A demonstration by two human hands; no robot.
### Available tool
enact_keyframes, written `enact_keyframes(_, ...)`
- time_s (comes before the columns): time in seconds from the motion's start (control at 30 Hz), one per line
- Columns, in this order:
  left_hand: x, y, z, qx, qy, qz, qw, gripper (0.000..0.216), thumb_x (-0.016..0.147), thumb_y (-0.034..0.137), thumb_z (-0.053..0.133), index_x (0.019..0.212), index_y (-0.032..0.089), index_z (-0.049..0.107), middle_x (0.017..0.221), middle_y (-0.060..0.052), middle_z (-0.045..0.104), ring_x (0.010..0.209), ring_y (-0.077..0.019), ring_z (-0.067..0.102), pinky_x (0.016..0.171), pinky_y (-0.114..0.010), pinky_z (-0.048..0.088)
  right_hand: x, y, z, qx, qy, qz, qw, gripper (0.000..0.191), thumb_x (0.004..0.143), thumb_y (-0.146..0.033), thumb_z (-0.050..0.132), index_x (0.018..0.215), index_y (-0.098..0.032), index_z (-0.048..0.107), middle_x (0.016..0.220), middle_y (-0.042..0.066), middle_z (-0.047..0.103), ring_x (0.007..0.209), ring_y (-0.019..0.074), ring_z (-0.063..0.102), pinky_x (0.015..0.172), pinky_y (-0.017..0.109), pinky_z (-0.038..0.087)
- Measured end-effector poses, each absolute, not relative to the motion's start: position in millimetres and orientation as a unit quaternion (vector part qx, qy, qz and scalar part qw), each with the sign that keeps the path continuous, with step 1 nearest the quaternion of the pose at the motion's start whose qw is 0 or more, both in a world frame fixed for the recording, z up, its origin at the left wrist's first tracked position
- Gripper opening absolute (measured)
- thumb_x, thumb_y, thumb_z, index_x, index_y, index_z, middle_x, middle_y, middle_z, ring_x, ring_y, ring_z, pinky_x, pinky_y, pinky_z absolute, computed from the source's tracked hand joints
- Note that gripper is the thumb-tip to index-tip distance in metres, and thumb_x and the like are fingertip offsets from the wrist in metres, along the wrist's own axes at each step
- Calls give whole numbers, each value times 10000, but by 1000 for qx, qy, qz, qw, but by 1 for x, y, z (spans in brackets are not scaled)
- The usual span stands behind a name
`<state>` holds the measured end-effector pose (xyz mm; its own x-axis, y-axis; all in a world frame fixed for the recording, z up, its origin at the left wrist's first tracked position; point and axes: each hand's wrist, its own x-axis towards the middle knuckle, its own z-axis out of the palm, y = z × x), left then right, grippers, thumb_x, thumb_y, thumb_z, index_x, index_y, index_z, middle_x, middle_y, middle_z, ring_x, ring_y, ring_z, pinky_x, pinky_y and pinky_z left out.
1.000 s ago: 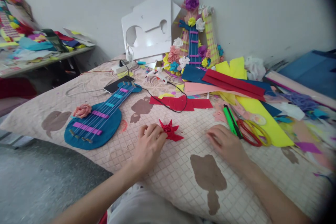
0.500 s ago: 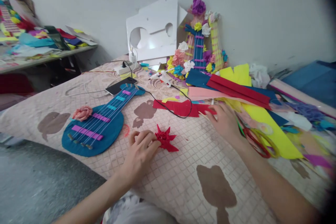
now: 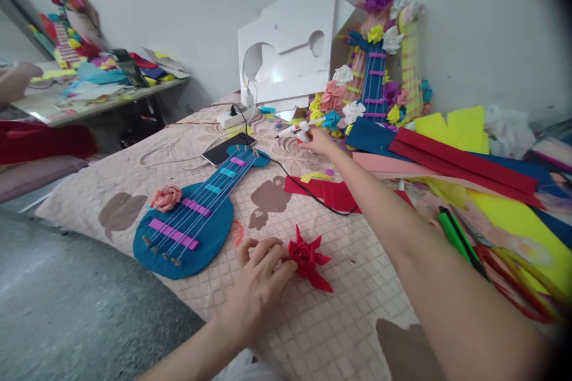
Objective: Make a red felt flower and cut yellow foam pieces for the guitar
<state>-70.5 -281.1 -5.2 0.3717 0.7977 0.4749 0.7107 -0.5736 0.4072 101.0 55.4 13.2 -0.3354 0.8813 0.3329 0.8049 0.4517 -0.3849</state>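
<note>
Left hand (image 3: 261, 277) low centre on the quilt (image 3: 339, 321), fingertips pinching the edge of the red flower (image 3: 308, 257), which lies flat just right of the blue felt guitar (image 3: 192, 217). Right hand (image 3: 318, 140) stretched far forward, closed around the white glue gun (image 3: 298, 129) near the far edge; its black cord (image 3: 308, 190) runs back across red felt scraps (image 3: 333, 190). Pink rose (image 3: 165, 197) sits on the guitar body. Phone (image 3: 227, 149) touches the guitar head. Green cutter (image 3: 453, 235) and scissors (image 3: 513, 286) lie right of the forearm. 1 more decorated guitar (image 3: 373, 77) leans on the wall.
</note>
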Motion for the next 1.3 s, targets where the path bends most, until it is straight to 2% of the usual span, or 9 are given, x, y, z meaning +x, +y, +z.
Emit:
enact_keyframes(0.23, -71, -280, -8, 823, 452, 336, 72, 206, 957, 184, 432, 927, 214, 633, 920, -26, 651, 1004, -193, 513, 916, -399, 221, 116, 34, 35, -534, -762, 66, 361, 297, 860, -257, 526, 1089, -78, 589, 1059, 130, 660, 960, 248, 612, 813, 378, 462)
enact_keyframes(0.33, -71, -279, -6, 819, 461, 334, 70, 161, 938, 186, 481, 931, 227, 637, 922, -23, 655, 996, -195, 519, 930, -408, 221, 139, 0, 56, -524, -706, 112, 464, 339, 857, -337, 520, 1019, -47, 586, 919, 83, 654, 837, 185, 617, 751, 341, 457)
enact_keyframes(0.43, -71, -278, -4, 812, 473, 335, 65, 143, 930, 192, 500, 922, 231, 637, 914, -26, 653, 967, -188, 526, 922, -401, 245, 166, -47, 71, -495, -672, 271, 480, 290, 850, -316, 525, 906, -34, 564, 685, -20, 564, 618, 69, 555, 648, 292, 425)
enact_keyframes(0.5, -71, -278, -3, 813, 473, 333, 65, 138, 926, 192, 504, 908, 227, 635, 912, -27, 651, 951, -185, 526, 913, -397, 261, 185, -80, 74, -487, -638, 345, 486, 191, 819, -273, 602, 823, -89, 551, 644, -54, 538, 572, 48, 523, 626, 284, 435)
enact_keyframes(0.63, -72, -277, -3, 822, 464, 322, 76, 160, 924, 164, 490, 909, 228, 636, 929, -30, 648, 953, -187, 517, 913, -398, 269, 221, -139, 65, -527, -614, 371, 457, 225, 772, -341, 692, 723, -163, 564, 593, -30, 566, 512, 85, 521, 499, 257, 418)
enact_keyframes(0.77, -72, -277, -4, 825, 460, 318, 81, 169, 925, 159, 485, 909, 226, 639, 940, -28, 646, 974, -192, 508, 910, -397, 268, 238, -189, 63, -546, -738, 255, 303, 353, 800, -522, 615, 624, -216, 629, 644, 52, 644, 613, 196, 609, 537, 336, 473)
enact_keyframes(0.87, -72, -277, -3, 822, 464, 319, 84, 159, 928, 185, 489, 881, 217, 638, 933, -26, 646, 971, -190, 508, 918, -398, 268, 232, -221, 69, -514, -794, 181, 268, 310, 762, -597, 610, 759, -290, 656, 738, 59, 671, 689, 253, 626, 525, 360, 500)
enact_keyframes(1.1, -73, -275, 0, 819, 475, 306, 100, 140, 908, 182, 514, 846, 213, 636, 917, -25, 643, 955, -185, 508, 915, -393, 288, 198, -259, 76, -434, -857, 229, 156, 152, 856, -396, 560, 727, -320, 531, 686, -1, 587, 582, 198, 571, 470, 315, 517)
enact_keyframes(1.3, -72, -276, -2, 815, 475, 315, 104, 131, 914, 204, 522, 846, 210, 634, 904, -24, 644, 945, -186, 509, 901, -401, 277, 184, -268, 68, -404, -875, 199, 179, 139, 877, -335, 532, 743, -303, 520, 667, -1, 560, 531, 177, 549, 416, 286, 482)
